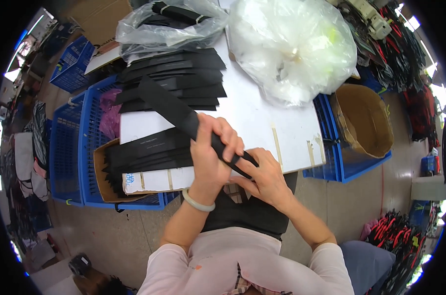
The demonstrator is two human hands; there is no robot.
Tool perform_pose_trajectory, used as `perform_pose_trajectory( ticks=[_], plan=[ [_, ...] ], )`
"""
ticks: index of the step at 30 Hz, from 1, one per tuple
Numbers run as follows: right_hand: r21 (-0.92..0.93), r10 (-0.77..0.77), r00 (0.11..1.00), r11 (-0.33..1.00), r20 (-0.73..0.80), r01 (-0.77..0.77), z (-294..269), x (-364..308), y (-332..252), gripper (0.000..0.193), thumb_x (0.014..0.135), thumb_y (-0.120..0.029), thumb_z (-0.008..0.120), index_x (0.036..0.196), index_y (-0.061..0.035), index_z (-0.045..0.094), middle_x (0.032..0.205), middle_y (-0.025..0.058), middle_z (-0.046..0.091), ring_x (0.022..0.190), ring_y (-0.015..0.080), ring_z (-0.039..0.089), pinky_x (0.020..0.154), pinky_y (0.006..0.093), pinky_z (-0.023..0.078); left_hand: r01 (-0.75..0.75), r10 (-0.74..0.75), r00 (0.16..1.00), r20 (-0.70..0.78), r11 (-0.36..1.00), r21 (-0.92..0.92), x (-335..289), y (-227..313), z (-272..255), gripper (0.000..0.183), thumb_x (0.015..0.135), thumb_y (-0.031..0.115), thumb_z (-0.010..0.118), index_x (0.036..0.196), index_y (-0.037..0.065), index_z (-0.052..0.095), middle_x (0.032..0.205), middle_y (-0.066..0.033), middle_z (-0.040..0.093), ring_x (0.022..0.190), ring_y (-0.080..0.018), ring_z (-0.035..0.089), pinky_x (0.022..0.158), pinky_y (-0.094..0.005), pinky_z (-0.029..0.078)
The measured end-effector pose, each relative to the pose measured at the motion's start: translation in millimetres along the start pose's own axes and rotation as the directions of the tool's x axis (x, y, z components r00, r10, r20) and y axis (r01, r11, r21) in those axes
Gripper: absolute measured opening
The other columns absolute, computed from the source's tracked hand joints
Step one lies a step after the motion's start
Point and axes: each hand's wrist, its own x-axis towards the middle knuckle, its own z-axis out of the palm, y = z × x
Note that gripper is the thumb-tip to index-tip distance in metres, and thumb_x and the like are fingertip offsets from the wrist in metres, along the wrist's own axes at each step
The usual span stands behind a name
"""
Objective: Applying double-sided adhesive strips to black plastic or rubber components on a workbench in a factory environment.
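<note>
Above the near edge of the white table (pixel 252 118), both hands are closed on one long black fabric strip (pixel 171 104). My left hand (pixel 215 140), with a pale bangle at the wrist, wraps round its middle. The wide end points up and to the left, over other strips. At the near right end, my right hand (pixel 263 172) pinches the narrow, folded part between thumb and fingers. Farther off lies a fanned pile of black strips (pixel 193 81). A second stack of black strips (pixel 149 152) rests left of my hands, its ends overhanging the table.
A large clear bag with white contents (pixel 292 49) fills the table's far right. Another plastic bag (pixel 134 34) holds bundled black strips. Blue crates (pixel 68 147) stand left, beside an open carton (pixel 100 172). At right, a round-cornered cardboard box (pixel 363 118) sits in a blue crate.
</note>
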Motion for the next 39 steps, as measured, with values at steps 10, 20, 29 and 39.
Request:
perform_pose_trajectory(
  ticks=[10,20,29,39],
  plan=[
    [0.964,0.389,0.887,-0.184,0.250,-0.192,14.6,-32.8,14.1,0.037,0.073,0.007,0.071,0.108,0.0005,0.066,0.102,0.0054,0.059,0.102,0.0182,0.054,0.099,0.0355,0.038,-0.366,0.186,0.886,0.426,0.842,0.395,-33.6,-28.0,5.4,0.024,0.100,0.021,0.056,0.086,0.002,0.053,0.076,-0.0063,0.056,0.065,-0.0117,0.053,0.060,-0.0240,0.043],
    [0.960,0.563,0.824,0.185,0.070,-0.208,-10.6,-19.0,3.9,0.037,0.069,0.005,0.078,0.092,-0.0048,0.051,0.097,0.0077,0.060,0.095,0.0162,0.059,0.085,0.0302,0.046,-0.362,0.047,0.868,0.495,0.743,0.563,-31.4,-23.1,-5.2,0.028,0.102,0.025,0.050,0.105,-0.001,0.061,0.102,-0.0087,0.059,0.086,-0.0131,0.056,0.078,-0.0270,0.047],
    [0.078,0.200,0.935,0.980,-0.292,-0.186,-58.5,-50.0,55.6,0.018,0.067,0.003,0.076,0.081,-0.0022,0.065,0.085,0.0082,0.065,0.081,0.0224,0.061,0.074,0.0323,0.046,-0.213,0.145,0.890,0.432,-0.705,0.676,-50.4,70.7,-96.2,0.081,0.079,0.044,0.075,0.141,0.003,0.044,0.144,-0.0206,0.040,0.140,-0.0413,0.028,0.114,-0.0570,0.018],
    [-0.265,-0.120,0.980,0.961,-0.157,0.075,-18.1,-77.6,80.3,0.019,0.070,-0.006,0.073,0.087,-0.0066,0.065,0.101,0.0071,0.062,0.095,0.0250,0.060,0.082,0.0391,0.044,-0.111,0.110,0.935,0.337,-0.812,0.573,-37.6,108.6,-138.2,0.070,0.083,0.038,0.072,0.140,0.006,0.046,0.144,-0.0186,0.042,0.139,-0.0361,0.031,0.116,-0.0549,0.013]
  ],
)
